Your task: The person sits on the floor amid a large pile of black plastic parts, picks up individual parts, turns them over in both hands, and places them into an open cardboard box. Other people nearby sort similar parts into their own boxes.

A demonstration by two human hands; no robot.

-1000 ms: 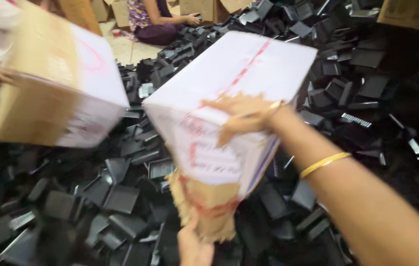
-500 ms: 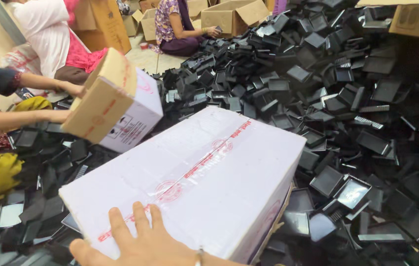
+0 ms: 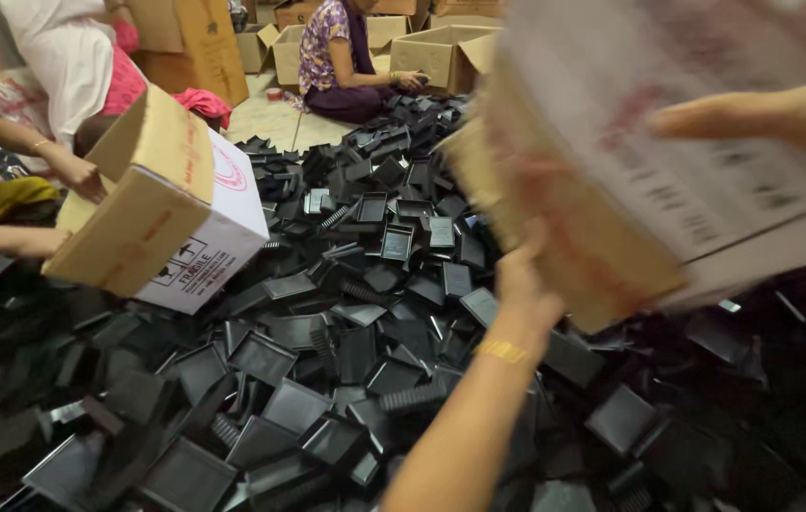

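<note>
I hold a large white and brown cardboard box (image 3: 668, 180), lifted and tilted at the right and blurred by motion. My left hand (image 3: 524, 284) grips its brown lower edge from below, a gold bangle on the wrist. My right hand (image 3: 740, 114) presses on the box's white printed side from the right. Below lies a big heap of black plastic trays (image 3: 365, 322) that covers the floor.
At the left, a co-worker's hands (image 3: 76, 175) tip a second cardboard box (image 3: 161, 204) over the heap. Another person (image 3: 337, 57) sits at the back among open brown cartons (image 3: 441, 52). A strip of pale floor (image 3: 275, 118) shows beyond the heap.
My box lay flat on the heap under my hand; now it is lifted, swung to the right and tilted. The co-worker's box has stayed at the left.
</note>
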